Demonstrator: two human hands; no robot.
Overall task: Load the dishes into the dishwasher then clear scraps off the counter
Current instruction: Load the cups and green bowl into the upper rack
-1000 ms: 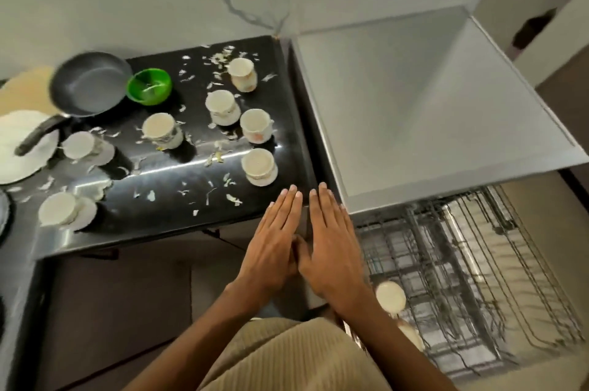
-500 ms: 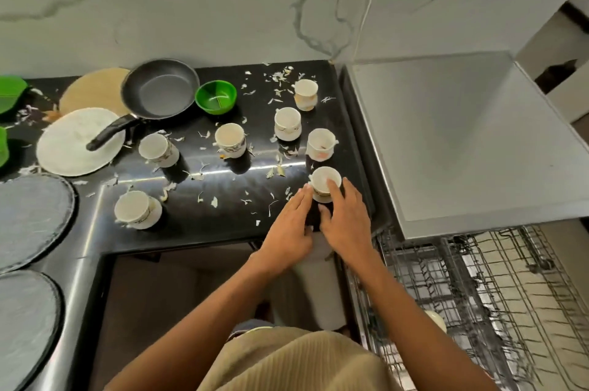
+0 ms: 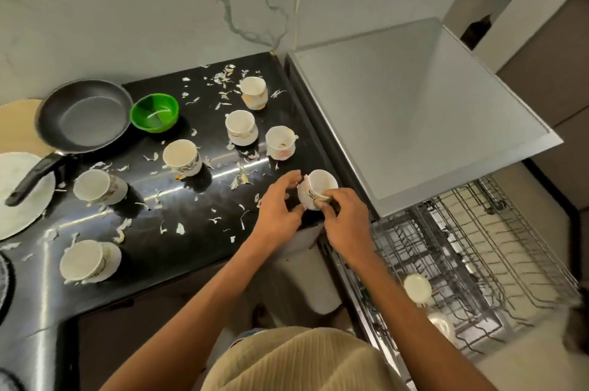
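Several white patterned cups stand on a black counter [image 3: 178,250] strewn with pale scraps [image 3: 242,178]. My right hand [image 3: 345,221] grips the nearest cup [image 3: 318,188] at the counter's right front corner and holds it tilted. My left hand [image 3: 280,209] curls against that same cup's left side, fingers touching it. Other cups stand behind: one [image 3: 280,142] just beyond, one [image 3: 241,126] left of it, one [image 3: 254,92] at the back. The pulled-out dishwasher rack [image 3: 478,250] lies to the right, with a white cup [image 3: 417,288] in its near end.
A dark frying pan [image 3: 83,115] and a green bowl [image 3: 154,112] sit at the back left. Cups on saucers [image 3: 86,260] stand at the left front. A white plate [image 3: 22,193] lies under the pan handle. The dishwasher's grey top [image 3: 414,110] is to the right.
Both hands moved from the counter's edge to the nearest cup. The right hand closed on it and tipped it up off its upright stance. The camera swung left, then back.
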